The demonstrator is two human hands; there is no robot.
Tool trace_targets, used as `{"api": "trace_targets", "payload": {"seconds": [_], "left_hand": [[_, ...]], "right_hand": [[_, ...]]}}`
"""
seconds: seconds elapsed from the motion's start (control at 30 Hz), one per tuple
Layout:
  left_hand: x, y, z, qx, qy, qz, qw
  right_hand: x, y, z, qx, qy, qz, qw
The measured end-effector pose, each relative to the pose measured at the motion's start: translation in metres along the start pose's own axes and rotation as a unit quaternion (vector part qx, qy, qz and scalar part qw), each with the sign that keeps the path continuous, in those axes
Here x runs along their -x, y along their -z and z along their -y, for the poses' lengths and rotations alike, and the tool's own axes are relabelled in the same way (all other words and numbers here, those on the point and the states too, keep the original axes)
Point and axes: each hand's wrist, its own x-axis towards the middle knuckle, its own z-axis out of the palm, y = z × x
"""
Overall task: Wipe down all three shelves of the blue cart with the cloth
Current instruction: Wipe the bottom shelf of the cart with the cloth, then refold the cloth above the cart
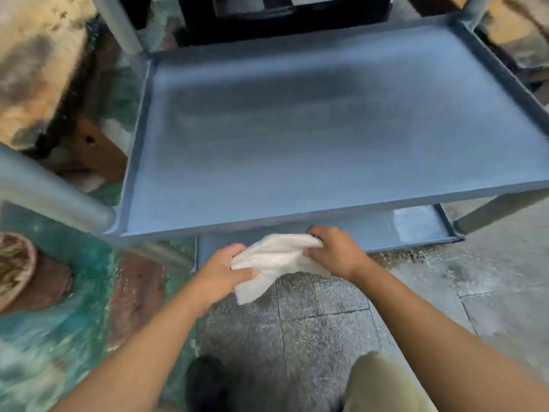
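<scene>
The blue cart fills the upper half of the view, its wide shelf (326,138) bare and streaked. A lower shelf (416,227) peeks out beneath the front edge at the right. A white cloth (276,260) is stretched between both hands just in front of the cart's near edge, above the floor. My left hand (222,272) pinches the cloth's lower left part. My right hand (335,251) grips its upper right end. The cloth does not touch either shelf.
Grey cart posts (53,197) rise at the left and at the far corners. A round woven basket (15,269) sits at the left on a teal patterned floor. Grey floor tiles (326,322) lie under my arms. A dark box (285,16) stands behind the cart.
</scene>
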Motion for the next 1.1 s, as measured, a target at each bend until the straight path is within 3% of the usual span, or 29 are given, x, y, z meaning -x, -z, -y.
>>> {"api": "trace_targets", "payload": {"seconds": [0.3, 0.43, 0.63, 0.83, 1.1], "left_hand": [[0.198, 0.041, -0.185, -0.067, -0.038, -0.034, 0.996], [0.289, 0.066, -0.288, 0.004, -0.065, -0.063, 0.996], [0.369, 0.091, -0.398, 0.027, -0.132, -0.101, 0.986], [0.411, 0.106, -0.439, 0.089, -0.161, -0.151, 0.971], [0.425, 0.177, -0.437, 0.048, -0.174, -0.274, 0.944]], "right_hand": [[0.182, 0.142, 0.133, -0.084, -0.056, -0.066, 0.993], [0.255, 0.234, 0.199, -0.189, -0.020, -0.086, 0.978], [0.318, 0.342, 0.273, -0.238, 0.059, -0.153, 0.957], [0.311, 0.396, 0.310, -0.306, 0.109, -0.139, 0.936], [0.239, 0.406, 0.408, -0.271, 0.180, -0.053, 0.944]]}}
